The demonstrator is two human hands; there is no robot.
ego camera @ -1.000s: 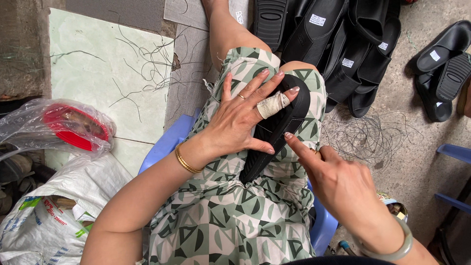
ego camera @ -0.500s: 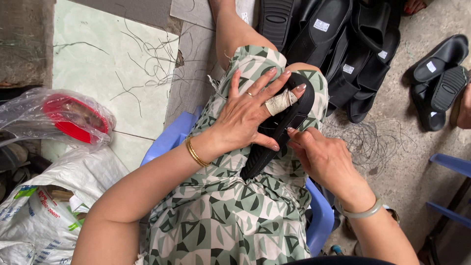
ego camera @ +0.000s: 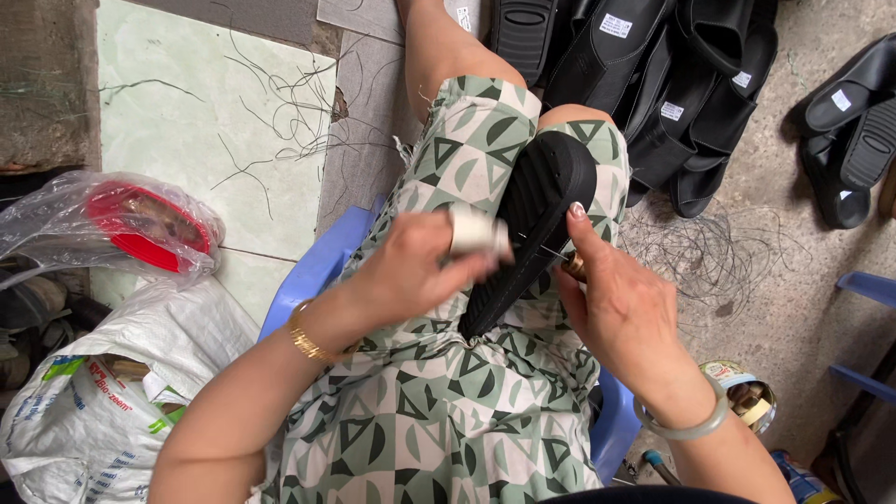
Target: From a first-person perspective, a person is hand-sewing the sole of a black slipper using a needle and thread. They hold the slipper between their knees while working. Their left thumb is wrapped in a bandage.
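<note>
On the lap, the left hand [ego camera: 411,271] closes its grip on a black sandal sole [ego camera: 532,229]; the right hand [ego camera: 621,308] pinches a thin tool [ego camera: 571,264] against its edge.

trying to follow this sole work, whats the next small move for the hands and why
Probably draw the right hand outward, away from the black sole. A thin thread or needle runs from its fingers into the sole's edge, and the left hand, one finger taped, presses the sole steady on the lap.
</note>
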